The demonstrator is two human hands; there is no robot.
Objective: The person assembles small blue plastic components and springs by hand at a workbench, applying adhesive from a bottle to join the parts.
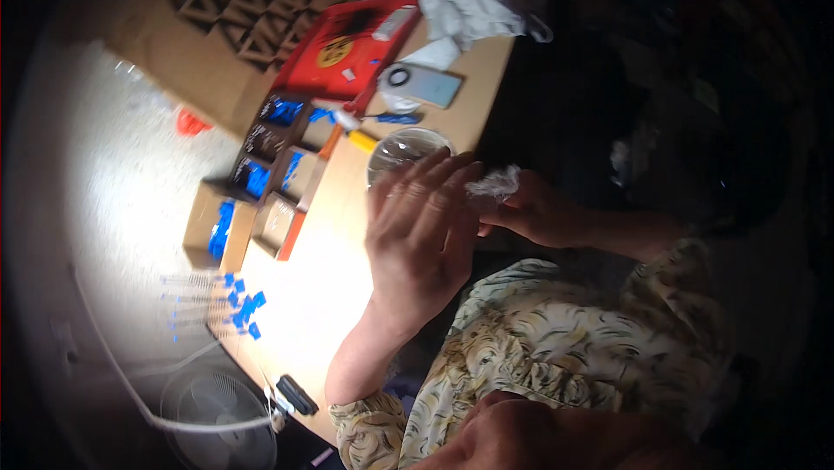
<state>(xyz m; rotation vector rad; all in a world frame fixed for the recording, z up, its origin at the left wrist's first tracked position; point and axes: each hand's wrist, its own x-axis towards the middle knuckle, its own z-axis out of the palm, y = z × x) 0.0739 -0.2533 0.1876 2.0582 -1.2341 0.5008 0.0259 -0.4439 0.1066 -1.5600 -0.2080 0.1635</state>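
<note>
Pale wood makes up the tabletop [326, 253], brightly lit on one patch while the room beyond it falls dark; a floor fan [217, 418] stands beside the table's near corner. Five small open cardboard boxes [261, 183] of blue-tipped pieces sit in a cluster — loose ones lie near the edge. One clear glass bowl [404, 150] stands behind the left hand [423, 235], its fingers spread apart, holding nothing. The right hand [534, 209] pinches one crumpled clear plastic wrapper [495, 183], its long axis pointing leftward toward the left fingertips.
</note>
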